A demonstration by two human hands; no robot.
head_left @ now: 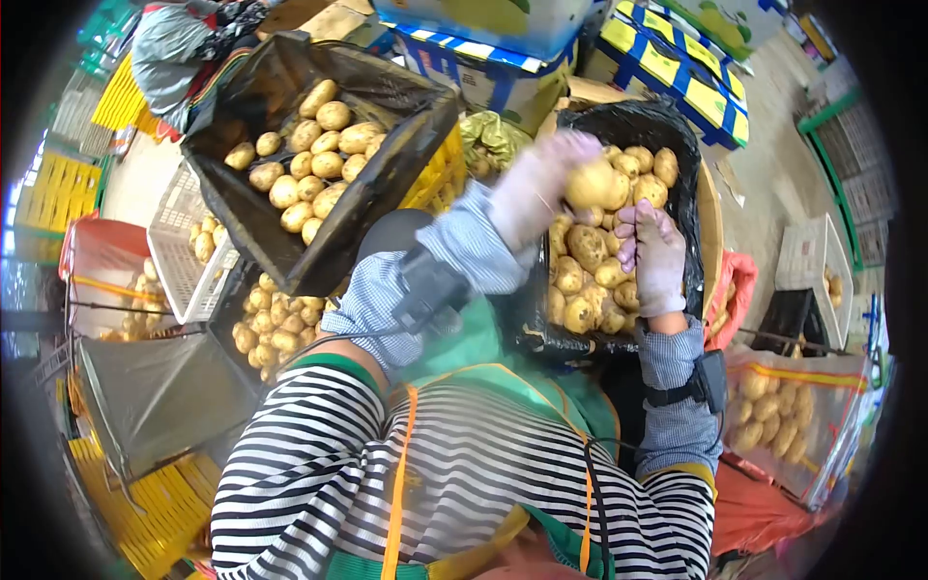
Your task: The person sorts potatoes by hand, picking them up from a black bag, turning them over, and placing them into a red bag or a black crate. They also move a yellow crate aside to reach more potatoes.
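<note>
The gloved left hand (536,188) grasps a potato (592,184) just above the black-lined crate (628,121), the right hand (659,259) curled on the pile, its grip unclear; this looks like sorting, and placing it calls for a steady carry.

**Surface survey: potatoes, liners, gloves, clothing**
Left hand (536,188) and right hand (659,259) wear thin, pale, matt gloves. The held potato (592,184) has smooth, dull yellow skin. The bin liner (677,145) at upper right is creased, glossy black plastic film. The crate (440,174) is rigid yellow plastic, the basket (179,232) white plastic lattice. The sleeve (464,242) is woven checked cloth, and the boxes (667,58) are printed cardboard.
</note>
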